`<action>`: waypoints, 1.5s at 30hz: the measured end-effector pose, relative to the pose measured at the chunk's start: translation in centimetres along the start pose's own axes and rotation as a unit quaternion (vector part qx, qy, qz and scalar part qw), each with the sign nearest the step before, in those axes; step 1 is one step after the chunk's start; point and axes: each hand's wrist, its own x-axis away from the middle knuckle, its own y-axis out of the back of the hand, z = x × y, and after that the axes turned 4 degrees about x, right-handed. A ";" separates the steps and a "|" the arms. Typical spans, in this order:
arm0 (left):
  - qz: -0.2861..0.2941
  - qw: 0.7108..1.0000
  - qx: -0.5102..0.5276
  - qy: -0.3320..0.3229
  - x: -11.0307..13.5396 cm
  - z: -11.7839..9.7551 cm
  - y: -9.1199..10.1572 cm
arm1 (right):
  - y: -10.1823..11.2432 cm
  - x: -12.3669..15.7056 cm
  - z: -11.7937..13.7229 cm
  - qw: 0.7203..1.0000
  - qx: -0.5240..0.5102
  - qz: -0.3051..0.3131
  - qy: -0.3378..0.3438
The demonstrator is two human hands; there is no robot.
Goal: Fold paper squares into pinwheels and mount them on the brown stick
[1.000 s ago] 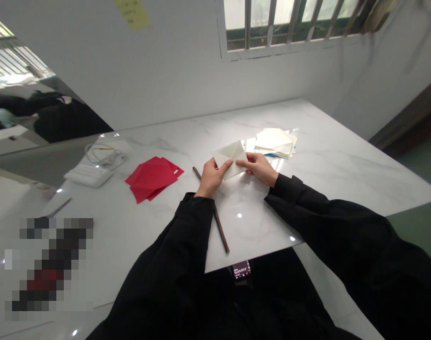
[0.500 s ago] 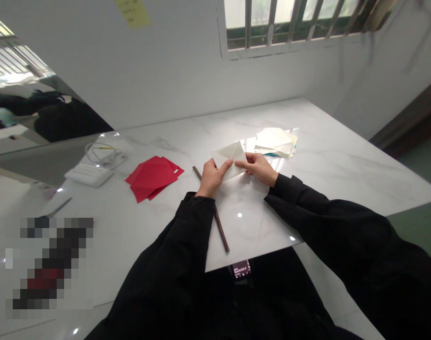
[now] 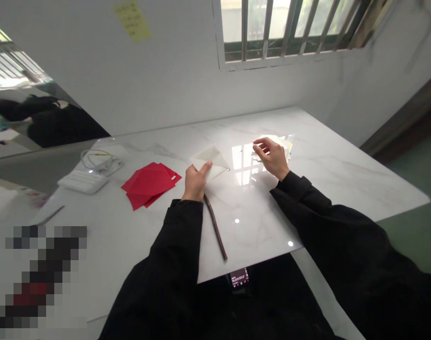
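My left hand [image 3: 194,182] holds a cream envelope [image 3: 211,159] above the table, with the thumb on its face and the fingers behind it. The envelope shows diagonal fold lines. Over the pile of cream papers [image 3: 280,141] at the right, my right hand [image 3: 274,157] hangs with thumb and forefinger curved and apart, and nothing shows between them. It hides much of that pile; whether it touches the top sheet I cannot tell. A thin brown stick [image 3: 216,229] lies on the table below my left hand.
Overlapping red envelopes [image 3: 151,185] lie left of my left hand. Farther left are a white box-like object [image 3: 82,181] and a coiled white cable [image 3: 102,163]. The marble-patterned table [image 3: 343,174] meets the wall at the back. A lit screen [image 3: 239,278] shows below the front edge.
My right hand has let go of the cream envelope and moved right to the cream pile. My left hand, still holding the envelope, has shifted slightly left. The view has tilted a little.
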 end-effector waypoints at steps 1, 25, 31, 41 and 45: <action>-0.007 1.000 0.008 0.006 -0.2 -0.1 0.2 | 0.2 -0.2 -0.4 1.000 0.010 -0.006 -0.001; -0.039 0.999 0.012 -0.013 -0.1 -0.2 0.3 | -6.8 1.3 -0.3 0.974 0.087 0.198 0.072; -0.032 0.999 -0.016 -0.018 0.1 0.0 0.2 | -6.5 1.2 0.0 0.973 0.079 0.209 0.059; -0.028 0.998 -0.042 -0.031 -0.1 0.1 0.4 | -7.7 1.0 -0.1 0.967 0.091 0.222 0.080; -0.020 0.998 -0.048 -0.029 -0.1 0.2 0.5 | -7.4 0.8 -0.3 0.971 0.085 0.212 0.074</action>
